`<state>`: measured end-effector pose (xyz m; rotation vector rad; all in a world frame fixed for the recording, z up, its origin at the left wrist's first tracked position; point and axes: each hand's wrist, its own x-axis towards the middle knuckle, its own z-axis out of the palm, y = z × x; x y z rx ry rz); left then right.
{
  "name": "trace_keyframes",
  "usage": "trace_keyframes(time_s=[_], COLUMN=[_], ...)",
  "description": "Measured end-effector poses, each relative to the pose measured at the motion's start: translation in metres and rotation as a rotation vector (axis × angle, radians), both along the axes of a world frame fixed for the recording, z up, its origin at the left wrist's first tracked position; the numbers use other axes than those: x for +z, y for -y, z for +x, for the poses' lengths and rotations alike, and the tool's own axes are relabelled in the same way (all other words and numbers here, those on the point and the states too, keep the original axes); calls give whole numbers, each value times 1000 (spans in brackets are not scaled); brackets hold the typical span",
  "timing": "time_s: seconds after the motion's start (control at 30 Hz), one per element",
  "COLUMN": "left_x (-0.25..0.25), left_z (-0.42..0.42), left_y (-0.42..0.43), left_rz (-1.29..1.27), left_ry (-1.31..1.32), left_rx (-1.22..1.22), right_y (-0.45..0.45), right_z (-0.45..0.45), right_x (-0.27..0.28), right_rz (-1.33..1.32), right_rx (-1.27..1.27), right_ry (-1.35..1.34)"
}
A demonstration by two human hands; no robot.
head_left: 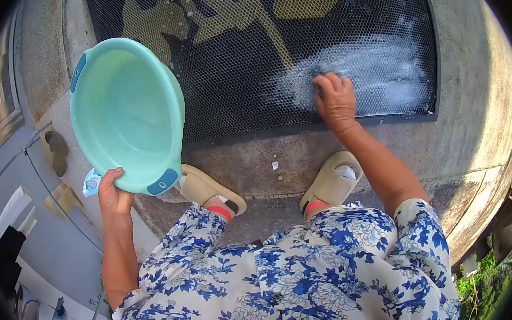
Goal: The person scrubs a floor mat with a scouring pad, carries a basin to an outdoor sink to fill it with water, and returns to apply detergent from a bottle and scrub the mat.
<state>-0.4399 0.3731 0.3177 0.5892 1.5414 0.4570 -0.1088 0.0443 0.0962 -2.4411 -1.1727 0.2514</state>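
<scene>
A light green basin (130, 114) with blue handle pads is tilted on its side, its inside facing me. My left hand (115, 194) grips its lower rim, and a small white and blue packet (91, 183) shows beside the fingers. On the ground lies a black mesh mat (231, 92) with tan shapes. White powder or foam (389, 74) is spread over the mat's right part. My right hand (336, 100) is closed at the left side of that white patch, fingers curled down to the mat. What it holds, if anything, is hidden.
My feet in beige slippers (333, 181) stand at the mat's near edge. Small white bits (275, 165) lie on the concrete between them. At the left are a grey panel (54, 204) and shoes at the bottom. Green plants (485, 298) show at the lower right.
</scene>
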Motion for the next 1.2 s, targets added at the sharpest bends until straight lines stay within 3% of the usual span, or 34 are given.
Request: trace_keyframes(time_s=[0.1,0.17,0.2,0.3,0.4,0.5,0.57,0.7,0.77,0.87,0.97,1.1,1.2], left_x=[2,6,6,8,9,11,15,16,22,30,35,36,24], left_z=[5,2,3,-15,-27,-33,-38,-46,-47,-52,-73,-99,-108], left_y=[3,1,1,-3,-8,-4,-6,-14,-13,-11,-4,7,15], left_rz=[13,25,41,40,77,76,92,112,117,110,110,94,113], left_ry=[27,7,4,36,55,69,53,59,36,42,40,30,3], left_rx=[-44,-12,0,31,52,82,75,129,153,167,176,202,282], right_y=[-33,-47,-45,-33,-1,-21,-54,-91,-98,-81,-80,-142,-219], right_z=[-80,-46,-19,72,135,88,27,-75,-75,-41,-13,-57,-104], right_x=[7,1,-6,-3,-10,-10,4,7,15,27,24,11,-7], right_rz=[-13,181,160,24,-61,-14,-54,-63,-105,-7,-10,74,144], right_rx=[608,916,935,348,-130,-75,157,919,939,1320,1328,1303,1034], right_ry=[-52,66,97,292,294,262,96,-9,25,-17,-14,78,148])
